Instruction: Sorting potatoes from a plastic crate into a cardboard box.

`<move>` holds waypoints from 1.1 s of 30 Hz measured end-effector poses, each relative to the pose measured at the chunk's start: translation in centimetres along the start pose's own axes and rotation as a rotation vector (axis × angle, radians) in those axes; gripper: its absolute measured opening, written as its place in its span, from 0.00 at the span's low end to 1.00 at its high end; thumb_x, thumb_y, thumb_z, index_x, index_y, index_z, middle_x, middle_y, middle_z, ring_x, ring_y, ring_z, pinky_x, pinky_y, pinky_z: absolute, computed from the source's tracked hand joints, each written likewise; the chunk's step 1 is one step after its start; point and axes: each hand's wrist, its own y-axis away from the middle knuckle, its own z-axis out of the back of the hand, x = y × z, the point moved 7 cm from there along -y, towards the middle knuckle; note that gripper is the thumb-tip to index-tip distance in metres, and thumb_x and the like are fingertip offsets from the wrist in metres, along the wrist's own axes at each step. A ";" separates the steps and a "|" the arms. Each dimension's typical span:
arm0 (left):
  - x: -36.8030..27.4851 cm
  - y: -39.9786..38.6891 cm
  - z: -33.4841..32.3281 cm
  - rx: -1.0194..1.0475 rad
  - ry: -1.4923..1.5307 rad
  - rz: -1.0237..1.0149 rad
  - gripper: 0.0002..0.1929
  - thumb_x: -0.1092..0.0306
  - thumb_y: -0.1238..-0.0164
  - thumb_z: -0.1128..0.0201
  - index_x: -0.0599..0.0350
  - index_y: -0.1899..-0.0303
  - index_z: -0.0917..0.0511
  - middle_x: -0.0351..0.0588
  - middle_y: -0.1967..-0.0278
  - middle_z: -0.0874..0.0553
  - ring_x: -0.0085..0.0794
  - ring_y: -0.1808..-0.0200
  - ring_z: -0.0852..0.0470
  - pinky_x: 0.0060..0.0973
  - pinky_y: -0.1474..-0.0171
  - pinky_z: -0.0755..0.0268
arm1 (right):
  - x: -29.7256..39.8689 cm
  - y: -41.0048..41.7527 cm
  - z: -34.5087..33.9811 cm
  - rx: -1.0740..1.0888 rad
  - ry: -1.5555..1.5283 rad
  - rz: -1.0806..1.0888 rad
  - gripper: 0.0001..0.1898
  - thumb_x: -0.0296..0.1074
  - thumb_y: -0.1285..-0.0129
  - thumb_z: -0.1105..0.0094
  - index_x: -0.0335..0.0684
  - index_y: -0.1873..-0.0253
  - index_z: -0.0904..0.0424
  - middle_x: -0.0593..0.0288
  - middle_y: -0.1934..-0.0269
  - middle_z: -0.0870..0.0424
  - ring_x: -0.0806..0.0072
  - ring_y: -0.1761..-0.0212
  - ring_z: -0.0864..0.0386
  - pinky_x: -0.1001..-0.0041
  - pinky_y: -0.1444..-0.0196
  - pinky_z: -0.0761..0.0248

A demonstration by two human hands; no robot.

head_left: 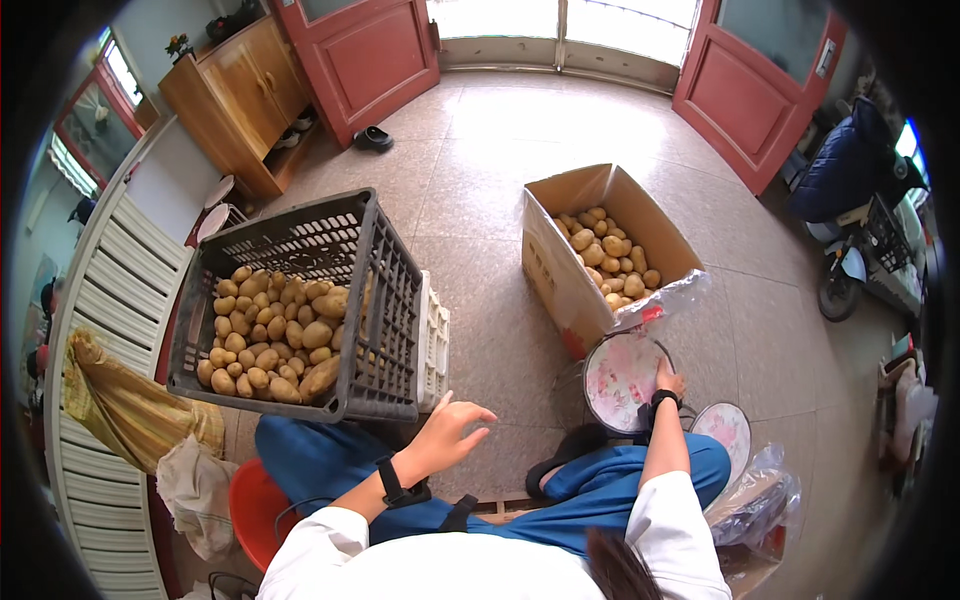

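My left hand (448, 433) is in the air above my lap, fingers apart and holding nothing, just right of a black plastic crate (382, 300) of potatoes (277, 330). The crate is tilted towards me, with a white plastic crate (433, 341) beneath or behind it. My right hand (670, 381) rests at the right edge of a round stool with a floral seat (622, 382); whether its fingers grip the rim cannot be told. Beyond that stool stands an open cardboard box (562, 277) with more potatoes (611, 255) inside and clear plastic at its near edge.
A second floral stool (724, 435) and a plastic-wrapped box (754, 502) are at my right. On the left are a red bucket (259, 510), a white sack (196, 495), a yellow cloth (135, 397) and a slatted bench (112, 300). Red doors (375, 60) stand ahead.
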 end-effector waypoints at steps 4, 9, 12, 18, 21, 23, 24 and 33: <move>0.6 1.0 -0.3 0.040 0.008 -0.118 0.08 0.70 0.36 0.40 0.53 0.56 0.20 0.44 0.56 0.16 0.38 0.48 0.21 0.58 0.30 0.55 | -3.0 -0.1 -0.9 0.001 -0.100 0.043 0.45 0.66 0.45 0.43 0.24 0.40 0.33 0.34 0.43 0.26 0.44 0.40 0.27 0.57 0.39 0.35; 1.4 2.6 -1.9 0.081 0.040 -0.161 0.08 0.70 0.37 0.39 0.54 0.57 0.20 0.44 0.58 0.16 0.38 0.50 0.20 0.56 0.30 0.53 | -6.1 0.9 -6.1 0.119 -0.124 -0.019 0.44 0.65 0.46 0.41 0.21 0.45 0.27 0.32 0.43 0.26 0.45 0.38 0.29 0.60 0.36 0.36; 1.0 2.6 -2.4 0.063 -0.010 -0.213 0.08 0.70 0.38 0.39 0.54 0.58 0.20 0.44 0.59 0.16 0.37 0.51 0.19 0.55 0.30 0.51 | -9.3 1.3 -10.1 0.176 -0.178 -0.068 0.40 0.63 0.44 0.41 0.22 0.47 0.24 0.34 0.45 0.24 0.48 0.41 0.26 0.61 0.39 0.34; 0.9 4.1 -1.4 -0.016 -0.089 -0.210 0.07 0.71 0.39 0.38 0.54 0.59 0.20 0.44 0.61 0.16 0.37 0.53 0.19 0.56 0.33 0.47 | -5.8 19.4 -16.6 0.533 -1.069 -0.451 0.27 0.45 0.31 0.46 0.28 0.38 0.35 0.49 0.46 0.22 0.62 0.47 0.22 0.66 0.47 0.25; 0.1 3.9 -2.4 0.002 -0.069 -0.299 0.07 0.71 0.39 0.38 0.54 0.60 0.20 0.44 0.61 0.16 0.38 0.53 0.18 0.56 0.33 0.46 | -4.0 26.6 -18.6 1.200 -1.015 0.090 0.27 0.43 0.33 0.44 0.31 0.37 0.36 0.44 0.48 0.22 0.58 0.47 0.22 0.62 0.50 0.23; 1.5 4.3 -2.1 0.003 -0.095 -0.240 0.07 0.71 0.40 0.38 0.54 0.60 0.20 0.45 0.61 0.15 0.38 0.53 0.18 0.56 0.34 0.45 | 0.4 34.4 -15.8 1.489 -0.744 0.065 0.21 0.40 0.31 0.47 0.32 0.40 0.31 0.46 0.54 0.19 0.63 0.55 0.18 0.69 0.56 0.22; 2.0 4.4 -1.9 0.003 -0.104 -0.217 0.07 0.71 0.40 0.38 0.54 0.60 0.20 0.45 0.61 0.15 0.39 0.53 0.18 0.57 0.34 0.45 | 3.1 37.5 -12.3 1.514 -0.592 -0.011 0.18 0.39 0.31 0.48 0.32 0.43 0.28 0.48 0.58 0.18 0.65 0.60 0.16 0.72 0.59 0.21; 3.6 3.1 -3.9 0.010 -0.236 -0.221 0.11 0.71 0.43 0.36 0.54 0.57 0.21 0.48 0.58 0.18 0.42 0.50 0.21 0.55 0.36 0.42 | 9.7 33.1 8.1 0.475 -0.441 0.990 0.13 0.36 0.37 0.44 0.33 0.54 0.19 0.48 0.65 0.15 0.63 0.61 0.16 0.68 0.58 0.26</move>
